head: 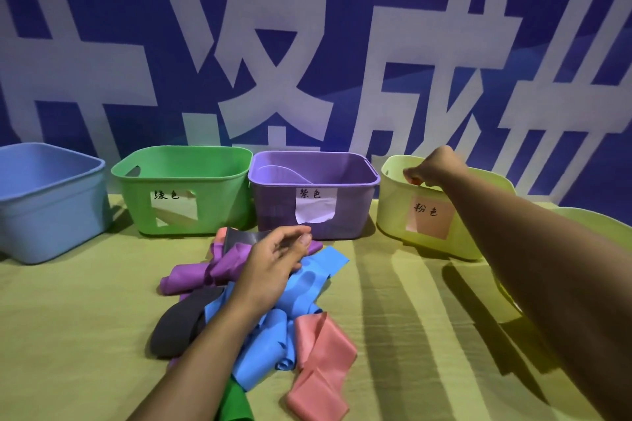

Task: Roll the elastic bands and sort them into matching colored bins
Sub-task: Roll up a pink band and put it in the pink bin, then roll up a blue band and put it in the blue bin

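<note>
Head view: taking the purple bin (313, 196) as the landmark, a blue bin (48, 202) stands far to its left and a green bin (184, 191) sits just beside its left wall, each in a row along a blue banner (307, 44). In front of the purple bin, on the yellow-green cloth (75, 335), lies a loose heap of elastic bands. A purple band (201, 272) stretches with its long axis left to right; a black band (179, 321) below it runs diagonally from near left toward far right. The left hand (277, 260) hovers over the heap directly before the purple bin, fingers loosely curled with the thumb close to the fingertips; whether it pinches anything cannot be told. Blue bands (270, 342) lie crumpled beneath that wrist, and a pink band (319, 362) runs roughly toward the viewer. Right of the purple bin, the right hand (432, 166) reaches over the rim of the pale yellow bin (396, 212), fingers curled round a small orange-pink roll (415, 179).
</note>
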